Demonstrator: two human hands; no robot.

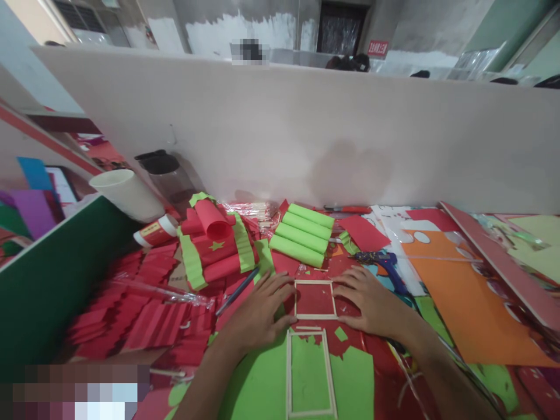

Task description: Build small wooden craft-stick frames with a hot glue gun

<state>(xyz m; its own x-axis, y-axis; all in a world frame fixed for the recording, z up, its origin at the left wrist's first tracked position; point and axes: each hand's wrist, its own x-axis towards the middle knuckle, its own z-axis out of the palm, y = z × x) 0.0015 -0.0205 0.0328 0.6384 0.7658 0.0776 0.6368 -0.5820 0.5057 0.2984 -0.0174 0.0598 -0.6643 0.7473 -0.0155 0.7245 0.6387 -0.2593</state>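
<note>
A small rectangular frame of wooden sticks [315, 317] lies on the red surface between my hands. My left hand [268, 303] spans its left side, index fingertip by the upper corner and thumb by the lower. On the opposite side, my right hand [371, 300] touches the corners in the same way, fingers bent. Closer to me, a taller stick frame [289, 373] rests on a green sheet [258, 379] with torn edges. A loose stick [308, 328] lies between the two frames. Small green scraps [341, 333] are scattered beside it.
Rolled green paper [304, 233] and a red-and-green paper piece with a star [216, 245] stand beyond my hands. A blue glue gun [389, 268] lies right, near orange sheets [450, 291]. Folded red paper [149, 321] piles up left. A pale partition [280, 128] closes the back.
</note>
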